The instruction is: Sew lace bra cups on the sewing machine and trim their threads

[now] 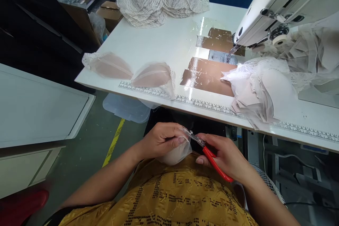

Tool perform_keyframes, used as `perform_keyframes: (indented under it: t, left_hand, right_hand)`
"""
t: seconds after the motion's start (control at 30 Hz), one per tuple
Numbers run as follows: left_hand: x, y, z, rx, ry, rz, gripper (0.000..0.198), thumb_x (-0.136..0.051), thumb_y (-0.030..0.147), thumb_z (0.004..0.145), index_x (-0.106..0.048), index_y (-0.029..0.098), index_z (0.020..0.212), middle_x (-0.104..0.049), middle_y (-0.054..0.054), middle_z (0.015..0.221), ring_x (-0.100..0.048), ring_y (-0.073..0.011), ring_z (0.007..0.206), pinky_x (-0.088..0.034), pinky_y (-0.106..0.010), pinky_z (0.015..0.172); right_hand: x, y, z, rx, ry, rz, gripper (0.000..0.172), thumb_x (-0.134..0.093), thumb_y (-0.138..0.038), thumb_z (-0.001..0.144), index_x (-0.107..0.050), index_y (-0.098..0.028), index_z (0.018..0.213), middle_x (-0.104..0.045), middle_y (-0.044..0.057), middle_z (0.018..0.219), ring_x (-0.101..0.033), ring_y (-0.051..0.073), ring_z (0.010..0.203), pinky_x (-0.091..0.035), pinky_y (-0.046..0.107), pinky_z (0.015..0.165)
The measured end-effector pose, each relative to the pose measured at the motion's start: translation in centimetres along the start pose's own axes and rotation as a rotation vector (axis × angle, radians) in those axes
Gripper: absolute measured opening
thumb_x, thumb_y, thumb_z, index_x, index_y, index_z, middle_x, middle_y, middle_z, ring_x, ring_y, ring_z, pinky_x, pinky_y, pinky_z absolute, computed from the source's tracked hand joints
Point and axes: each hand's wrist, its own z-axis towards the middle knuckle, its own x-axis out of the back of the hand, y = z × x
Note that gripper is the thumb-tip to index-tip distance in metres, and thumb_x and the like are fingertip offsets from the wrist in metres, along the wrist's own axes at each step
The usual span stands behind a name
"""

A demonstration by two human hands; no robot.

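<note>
My left hand [165, 140] pinches a sheer white bra cup [176, 153] above my lap, below the table's front edge. In my right hand [225, 153] is a pair of red-handled scissors [213, 162], its fingers closed round the handles. The blades point left and touch the edge of the fabric close to my left fingertips. Whether the blades are parted is hard to make out. On the table in front lies a bra piece with two pale cups [152, 74], its lace edge hanging over the front.
A white sewing machine [280, 3] stands at the right, its needle area over brown tape [209, 74] on the table [182, 39]. Stacked cups [275, 88] lie beside it. A lace pile [161, 0] sits at the back. A printed ruler [201, 105] runs along the front edge.
</note>
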Motion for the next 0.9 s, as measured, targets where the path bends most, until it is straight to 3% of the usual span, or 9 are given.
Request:
perform_keyframes:
  t: [0.37,0.6,0.73,0.9]
  left_hand:
    - [0.0,0.2,0.1,0.022,-0.007,0.050,0.018,-0.054,0.016,0.092,-0.071,0.013,0.095,-0.071,-0.009,0.090,-0.068,-0.0175,0.088,-0.054,-0.026,0.079]
    - [-0.3,0.1,0.1,0.027,-0.004,0.064,0.018,-0.054,0.018,0.092,-0.071,0.014,0.097,-0.072,-0.009,0.090,-0.067,-0.0179,0.087,-0.054,-0.027,0.078]
    - [-0.2,0.4,0.4,0.040,-0.005,0.037,0.019,-0.053,0.019,0.093,-0.071,0.013,0.094,-0.073,-0.010,0.087,-0.068,-0.0173,0.083,-0.055,-0.026,0.076]
    - [0.3,0.6,0.3,0.061,-0.155,0.033,0.022,-0.052,0.021,0.093,-0.072,0.013,0.096,-0.073,-0.010,0.088,-0.068,-0.0168,0.081,-0.054,-0.024,0.074]
  right_hand:
    - [-0.3,0.3,-0.2,-0.001,-0.021,-0.028,0.024,-0.062,-0.045,0.086,-0.061,-0.021,0.090,-0.059,-0.003,0.070,-0.052,0.012,0.061,-0.037,0.021,0.058]
    - [-1.3,1.2,-0.4,0.003,0.019,-0.021,0.025,-0.058,-0.045,0.088,-0.062,-0.020,0.090,-0.057,-0.002,0.066,-0.048,0.012,0.056,-0.035,0.022,0.055]
    - [-2.0,1.4,-0.4,-0.013,-0.008,0.120,0.027,-0.058,-0.045,0.087,-0.063,-0.019,0.088,-0.054,-0.002,0.066,-0.045,0.011,0.058,-0.034,0.020,0.055]
    - [-2.1,1.4,-0.5,-0.005,-0.062,0.184,0.026,-0.062,-0.043,0.085,-0.063,-0.017,0.090,-0.060,-0.001,0.076,-0.049,0.012,0.065,-0.037,0.021,0.060]
